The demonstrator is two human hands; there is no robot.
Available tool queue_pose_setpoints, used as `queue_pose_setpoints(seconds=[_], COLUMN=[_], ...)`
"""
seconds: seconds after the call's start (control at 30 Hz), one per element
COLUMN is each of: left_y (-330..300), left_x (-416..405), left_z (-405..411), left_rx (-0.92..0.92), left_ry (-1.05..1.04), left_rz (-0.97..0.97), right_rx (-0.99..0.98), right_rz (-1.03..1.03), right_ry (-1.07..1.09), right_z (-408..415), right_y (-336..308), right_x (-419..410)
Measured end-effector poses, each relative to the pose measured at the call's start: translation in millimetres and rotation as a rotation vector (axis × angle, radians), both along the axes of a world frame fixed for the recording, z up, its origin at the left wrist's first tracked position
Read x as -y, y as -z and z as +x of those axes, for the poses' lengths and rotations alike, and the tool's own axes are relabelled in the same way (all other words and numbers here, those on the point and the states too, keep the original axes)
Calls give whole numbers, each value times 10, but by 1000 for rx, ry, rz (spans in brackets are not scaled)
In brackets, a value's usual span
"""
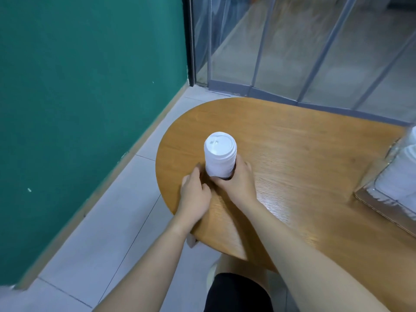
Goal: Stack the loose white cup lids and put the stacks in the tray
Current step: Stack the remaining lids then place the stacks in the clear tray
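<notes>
A tall stack of white lids [220, 157] stands upright on the wooden table [292, 158], close to the table's rounded end, which curves from about 12 o'clock round through 9 o'clock of the stack. Only a narrow band of bare wood lies between the stack and that edge on the 9 o'clock side. Toward 3 o'clock the tabletop runs wide and bare as far as the clear tray [387, 199], which sits well apart at the frame's right border, partly cut off, with more white lids [403, 176] inside it.

The right hand [238, 179] grips the stack low down from its 4 o'clock side, thumb across the front near the base and fingers [239, 160] curled round the far side. The left hand [195, 194] sits just beside the stack at 8 o'clock, its fingers loosely bent toward the base; whether they touch the lids cannot be told, and they pinch nothing visible. Both forearms reach in from 6 o'clock, the left one crossing the table's near edge.

The tabletop is warm brown wood with a fine grain. Beyond the rounded end is a pale tiled floor [112, 233]. A green wall [78, 75] fills the 9 to 11 o'clock side, meeting the floor along a light skirting. Glass panels in grey frames [292, 52] stand at 12 to 2 o'clock, behind the table.
</notes>
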State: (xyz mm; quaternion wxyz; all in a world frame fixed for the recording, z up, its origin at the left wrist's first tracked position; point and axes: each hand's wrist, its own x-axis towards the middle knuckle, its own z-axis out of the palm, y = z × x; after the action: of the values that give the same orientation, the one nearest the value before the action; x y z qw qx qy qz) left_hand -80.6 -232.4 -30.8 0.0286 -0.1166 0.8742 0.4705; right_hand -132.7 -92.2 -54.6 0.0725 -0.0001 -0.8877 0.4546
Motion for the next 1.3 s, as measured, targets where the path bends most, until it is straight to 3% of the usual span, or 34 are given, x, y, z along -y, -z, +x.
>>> queue_pose_setpoints(seconds=[0.63,0.9,1.3], left_y=[-236,-498,-855], left_x=[-616,-1483,-2630], left_z=[255,505,756], left_rx=[-108,-165,-281], left_ry=[40,197,478], left_rz=[299,352,281], right_rx=[-45,-105,-133], right_rz=[-88,-78,40], right_ry=[-2,163,393], right_z=[524,998,1636], right_y=[-380,-764,-1253], right_x=[-666,-1504,-2694])
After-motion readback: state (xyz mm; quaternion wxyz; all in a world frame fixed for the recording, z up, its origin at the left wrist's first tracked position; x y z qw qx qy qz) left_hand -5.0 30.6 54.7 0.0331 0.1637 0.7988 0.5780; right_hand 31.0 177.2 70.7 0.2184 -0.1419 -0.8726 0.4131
